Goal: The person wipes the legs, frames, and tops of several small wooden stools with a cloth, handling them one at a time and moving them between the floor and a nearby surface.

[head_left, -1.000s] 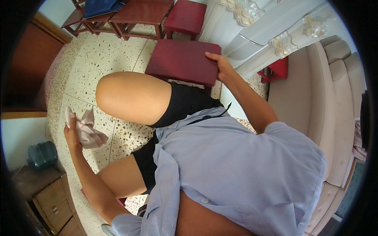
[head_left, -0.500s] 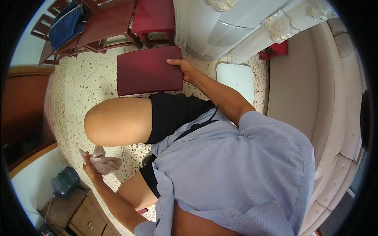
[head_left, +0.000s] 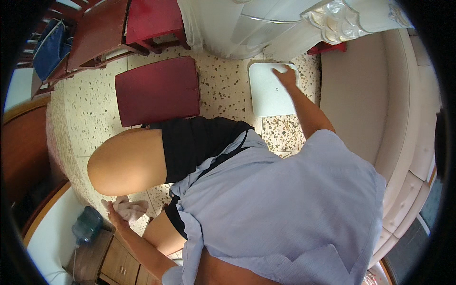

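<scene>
My left hand [head_left: 114, 214], at the lower left beside my bare knee, is closed on a crumpled pale pinkish-beige cloth [head_left: 132, 210]. At the upper right my right hand [head_left: 285, 77] is over the far part of a flat white square panel [head_left: 266, 97] with rounded corners, which looks like a bathroom scale. Its thumb and fingers are apart with nothing seen between them; whether they touch the panel I cannot tell. A dark red padded stool seat [head_left: 158, 90] stands left of the panel, just beyond my thigh, with no hand on it.
Red stools [head_left: 156, 23] and a brown wooden chair [head_left: 99, 33] line the far left, with a blue bag [head_left: 49, 50] nearby. A beige sofa [head_left: 354, 90] runs along the right. A covered white appliance [head_left: 266, 33] stands beyond. Lower left are a drawer cabinet [head_left: 118, 261] and water bottle [head_left: 88, 225].
My right hand has let go of the red stool and moved right to the white panel. The view has shifted somewhat. My left hand still keeps the cloth.
</scene>
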Demonstrator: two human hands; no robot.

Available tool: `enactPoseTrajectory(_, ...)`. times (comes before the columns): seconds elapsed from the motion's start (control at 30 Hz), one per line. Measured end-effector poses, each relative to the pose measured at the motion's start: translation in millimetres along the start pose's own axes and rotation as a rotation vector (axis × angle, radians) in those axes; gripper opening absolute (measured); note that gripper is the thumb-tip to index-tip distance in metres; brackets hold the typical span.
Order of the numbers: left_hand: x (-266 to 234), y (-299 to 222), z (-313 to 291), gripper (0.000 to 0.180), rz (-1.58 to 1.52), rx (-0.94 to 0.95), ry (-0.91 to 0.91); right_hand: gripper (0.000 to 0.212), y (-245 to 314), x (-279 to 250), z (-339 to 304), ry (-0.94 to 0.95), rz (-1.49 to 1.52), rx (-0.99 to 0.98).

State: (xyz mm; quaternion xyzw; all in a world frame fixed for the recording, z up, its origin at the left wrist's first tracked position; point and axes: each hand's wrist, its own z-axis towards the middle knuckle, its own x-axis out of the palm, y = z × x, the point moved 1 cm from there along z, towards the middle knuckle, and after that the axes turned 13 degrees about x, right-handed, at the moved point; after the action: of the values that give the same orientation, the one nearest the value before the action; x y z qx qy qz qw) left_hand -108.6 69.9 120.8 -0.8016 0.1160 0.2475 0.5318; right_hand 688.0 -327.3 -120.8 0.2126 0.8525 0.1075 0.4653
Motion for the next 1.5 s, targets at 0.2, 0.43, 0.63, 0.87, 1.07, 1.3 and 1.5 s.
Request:
enactPoseTrajectory(0.2,-3.5,-2.0,-10.1,0.043,0.004,-0.047,0.006,0.148,-82.1,-0.5,11.7,0.113,-0.215,0.309)
enactPoseTrajectory(0.43,-25.6,-3.3,-28.6,0.048,-0.032,-0.034,-0.038,0.148,-49.8,25.5,-14.3,-0.017,-0.389,0.363)
enactPoseTrajectory(0.63,-21.7,-6.8,-35.1,0.045,0.008,-0.030,-0.058,0.144,-5.4,54.8,-63.0,0.027,-0.339,0.387)
enactPoseTrajectory(0.87,-29.1,-2.7,-19.3,0.046,-0.141,-0.020,0.022,0.143,48.9,89.5,-103.9,0.082,-0.281,0.376)
enactPoseTrajectory(1.07,-15.0,-15.7,-24.9,0.041,-0.021,-0.018,-0.047,0.140,60.9,102.1,-106.0,0.056,-0.296,0.438)
enactPoseTrajectory(1.3,-25.3,-9.1,-24.1,0.056,-0.068,0.046,-0.033,0.129,91.3,98.2,-121.5,-0.015,-0.558,0.212)
enactPoseTrajectory(1.5,-13.0,-28.9,-28.6,0.056,-0.180,0.117,-0.021,0.117,187.8,88.2,-203.4,1.114,0.649,0.027)
